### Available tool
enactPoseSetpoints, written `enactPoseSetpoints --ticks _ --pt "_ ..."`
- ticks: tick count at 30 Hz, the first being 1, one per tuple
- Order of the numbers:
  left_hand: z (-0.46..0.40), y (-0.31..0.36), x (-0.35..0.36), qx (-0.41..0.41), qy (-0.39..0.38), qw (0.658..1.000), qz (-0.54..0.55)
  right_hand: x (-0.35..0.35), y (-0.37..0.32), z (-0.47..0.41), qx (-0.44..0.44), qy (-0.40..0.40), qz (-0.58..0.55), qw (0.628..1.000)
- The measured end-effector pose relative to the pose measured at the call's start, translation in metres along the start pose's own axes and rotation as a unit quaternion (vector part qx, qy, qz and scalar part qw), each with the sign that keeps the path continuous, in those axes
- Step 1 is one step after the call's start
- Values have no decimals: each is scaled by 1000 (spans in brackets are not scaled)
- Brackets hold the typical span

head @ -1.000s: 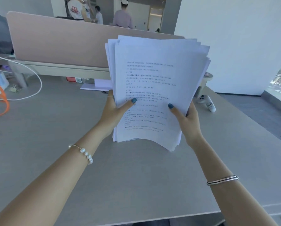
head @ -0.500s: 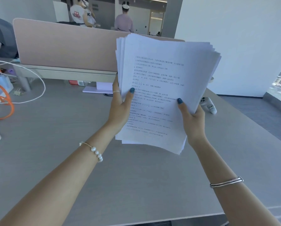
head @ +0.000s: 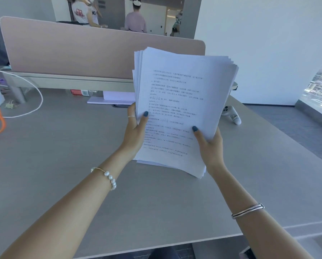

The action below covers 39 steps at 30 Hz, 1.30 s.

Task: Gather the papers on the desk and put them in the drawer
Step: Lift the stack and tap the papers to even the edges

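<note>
Left hand [head: 136, 130] and right hand [head: 208, 144] both clamp papers [head: 179, 109], thumbs on front sheet. We note stack held near upright above desk [head: 63, 165] (edges uneven). Controller [head: 231, 114] lies beside.

Bare forearms, pearl bracelet [head: 109, 179], silver bangle [head: 248, 211], teal nails, thin ring [head: 131, 116]

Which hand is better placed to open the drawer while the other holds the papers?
Probably the right hand: what may be the drawer shows at the lower right. The left hand grips the papers.
</note>
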State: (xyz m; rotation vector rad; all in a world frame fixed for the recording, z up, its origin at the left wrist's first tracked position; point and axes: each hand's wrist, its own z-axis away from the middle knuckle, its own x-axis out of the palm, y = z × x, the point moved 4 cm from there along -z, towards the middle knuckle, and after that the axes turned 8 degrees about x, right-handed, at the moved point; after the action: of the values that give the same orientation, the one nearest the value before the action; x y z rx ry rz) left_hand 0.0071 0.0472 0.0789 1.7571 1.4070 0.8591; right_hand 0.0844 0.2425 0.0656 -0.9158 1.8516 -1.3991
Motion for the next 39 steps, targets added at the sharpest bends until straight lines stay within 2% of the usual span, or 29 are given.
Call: enactPoseSetpoints --ticks 5,10,18,20,25,27,32,39 --pt "6 9 7 39 -21 999 -6 -11 -3 4 3 45 -23 999" --pt "12 5 12 33 -21 999 1 -15 -2 14 2 34 -8 999" --pt "5 43 23 119 2 993 19 -31 -40 25 -95 74 -16 993" --pt "10 34 24 97 -16 995 13 -32 -34 26 -92 53 5 994" --pt "32 -1 25 -51 -46 997 17 -37 -5 32 -34 19 28 999" --pt "34 -4 26 -84 -61 994 17 -39 -5 31 -26 17 22 999" --pt "27 8 31 -46 -46 998 12 -38 -20 24 -45 21 7 999" --pt "36 4 39 -66 -62 996 9 -50 2 26 2 -25 1 1000"
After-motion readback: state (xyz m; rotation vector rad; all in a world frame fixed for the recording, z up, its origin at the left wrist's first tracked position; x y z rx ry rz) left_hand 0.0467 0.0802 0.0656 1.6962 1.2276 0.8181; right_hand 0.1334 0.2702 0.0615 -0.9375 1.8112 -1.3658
